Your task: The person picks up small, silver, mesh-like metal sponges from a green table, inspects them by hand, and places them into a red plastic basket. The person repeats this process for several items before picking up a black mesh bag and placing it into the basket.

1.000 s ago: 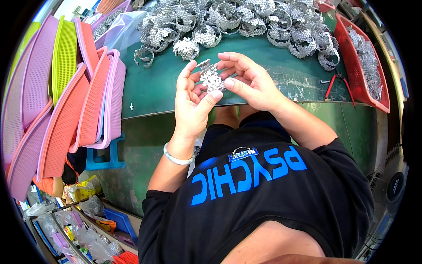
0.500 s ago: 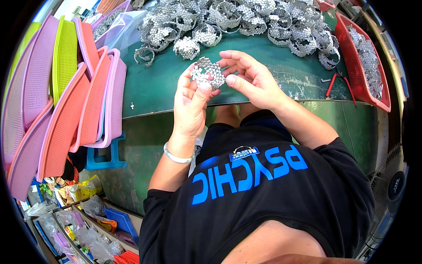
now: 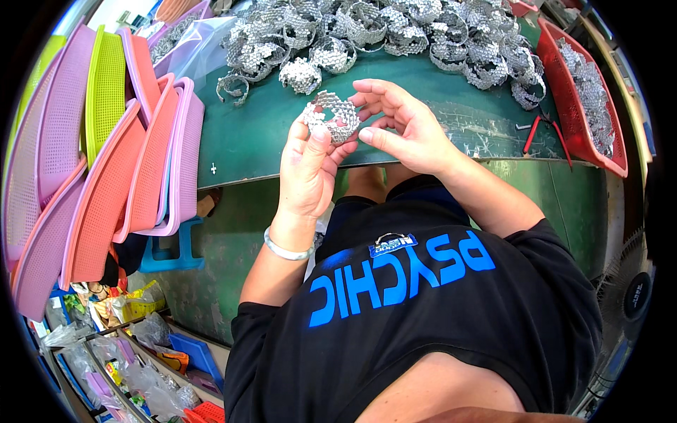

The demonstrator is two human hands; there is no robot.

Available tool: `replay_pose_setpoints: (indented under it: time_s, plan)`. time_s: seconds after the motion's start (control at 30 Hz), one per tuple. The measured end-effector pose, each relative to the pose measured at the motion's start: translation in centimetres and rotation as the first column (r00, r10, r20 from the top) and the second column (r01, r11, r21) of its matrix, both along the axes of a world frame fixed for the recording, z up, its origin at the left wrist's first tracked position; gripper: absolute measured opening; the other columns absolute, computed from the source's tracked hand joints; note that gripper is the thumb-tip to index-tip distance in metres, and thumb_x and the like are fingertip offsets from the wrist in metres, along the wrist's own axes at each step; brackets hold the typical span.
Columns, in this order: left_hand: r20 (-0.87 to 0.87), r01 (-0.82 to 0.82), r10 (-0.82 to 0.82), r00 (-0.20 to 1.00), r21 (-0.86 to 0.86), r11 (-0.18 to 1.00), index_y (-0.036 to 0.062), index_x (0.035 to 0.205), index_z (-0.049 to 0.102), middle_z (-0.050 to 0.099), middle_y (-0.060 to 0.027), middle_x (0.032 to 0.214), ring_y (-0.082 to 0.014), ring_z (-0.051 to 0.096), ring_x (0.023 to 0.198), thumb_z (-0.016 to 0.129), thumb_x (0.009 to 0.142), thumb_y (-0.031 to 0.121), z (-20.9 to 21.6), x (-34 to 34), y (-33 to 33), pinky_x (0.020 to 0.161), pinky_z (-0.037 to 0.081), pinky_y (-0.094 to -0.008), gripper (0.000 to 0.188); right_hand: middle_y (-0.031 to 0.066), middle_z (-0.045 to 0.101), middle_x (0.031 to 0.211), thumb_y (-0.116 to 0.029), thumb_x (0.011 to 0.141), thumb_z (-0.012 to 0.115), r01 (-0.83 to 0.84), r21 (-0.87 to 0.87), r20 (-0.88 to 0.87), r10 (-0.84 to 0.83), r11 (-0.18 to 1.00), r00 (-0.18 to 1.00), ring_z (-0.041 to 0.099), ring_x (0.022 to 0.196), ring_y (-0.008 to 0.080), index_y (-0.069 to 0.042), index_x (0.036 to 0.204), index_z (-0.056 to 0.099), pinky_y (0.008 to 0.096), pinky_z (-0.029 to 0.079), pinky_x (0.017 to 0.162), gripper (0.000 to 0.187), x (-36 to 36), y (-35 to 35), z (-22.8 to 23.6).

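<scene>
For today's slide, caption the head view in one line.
Both hands, left hand and right hand, hold a curled metal strip over a green table.

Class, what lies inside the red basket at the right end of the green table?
The red basket holds a heap of silvery metal mesh strips. Its bottom under them is covered, so nothing else can be seen.

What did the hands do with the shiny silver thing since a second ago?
Both hands, left hand and right hand, lifted the silver mesh ring slightly farther over the green table and opened it rounder. Both kept hold. The pile of mesh rings and red basket stayed put.
</scene>
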State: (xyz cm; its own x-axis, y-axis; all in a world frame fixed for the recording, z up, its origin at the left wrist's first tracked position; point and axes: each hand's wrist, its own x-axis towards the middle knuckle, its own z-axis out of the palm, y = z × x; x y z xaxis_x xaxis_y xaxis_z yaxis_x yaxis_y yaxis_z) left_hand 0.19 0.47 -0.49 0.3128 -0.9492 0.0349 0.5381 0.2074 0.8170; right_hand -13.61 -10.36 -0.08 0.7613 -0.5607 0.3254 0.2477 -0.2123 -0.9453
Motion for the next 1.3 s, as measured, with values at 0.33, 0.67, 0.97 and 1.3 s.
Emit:
replay_pose_setpoints:
  time_s: [0.33,0.67,0.97,1.3]
  plan:
    - [-0.269,0.107,-0.086,0.959,0.065,0.992,0.0025,0.121,0.040,0.057,-0.0154,0.108,-0.0204,0.059,0.089,0.040,0.092,0.044,-0.3,0.1,0.0,0.077,0.051,-0.0332,0.050,0.0092,0.050,0.115,-0.001,0.078,0.060,0.028,-0.046,-0.022,-0.029,0.999,0.999,0.051,0.100,0.0155,-0.004,0.128,0.038,0.0286,0.046,0.082,0.055,0.2,0.1,0.1]
    - [-0.352,0.165,-0.117,0.929,0.110,0.980,0.0002,0.109,0.053,0.065,-0.0115,0.087,-0.0234,0.064,0.077,0.033,0.090,0.056,-0.2,0.1,-0.1,0.073,0.052,-0.0342,0.062,0.0089,0.052,0.113,-0.004,0.078,0.063,0.052,-0.051,-0.059,-0.055,0.997,0.997,0.051,0.100,0.0151,-0.006,0.127,0.040,0.0282,0.045,0.081,0.054,0.3,0.3,0.0]
    - [-0.338,0.151,-0.099,0.936,0.131,0.980,0.0007,0.108,0.054,0.065,-0.0108,0.086,-0.0236,0.064,0.077,0.033,0.089,0.057,-0.4,0.1,0.0,0.072,0.053,-0.0347,0.063,0.0080,0.053,0.112,-0.003,0.079,0.062,0.065,-0.039,-0.072,-0.068,0.997,0.995,0.051,0.099,0.0138,-0.005,0.127,0.040,0.0274,0.045,0.081,0.053,0.6,0.5,0.0]
    - [-0.098,-0.055,0.075,0.992,0.187,0.981,0.0037,0.107,0.047,0.058,-0.0078,0.089,-0.0173,0.059,0.072,0.037,0.093,0.045,-0.2,-0.2,0.0,0.063,0.050,-0.0288,0.044,0.0086,0.056,0.099,-0.010,0.073,0.070,0.172,-0.050,0.020,-0.171,0.984,0.985,0.054,0.083,0.0128,-0.004,0.120,0.047,0.0252,0.048,0.069,0.053,1.1,0.5,-0.7]
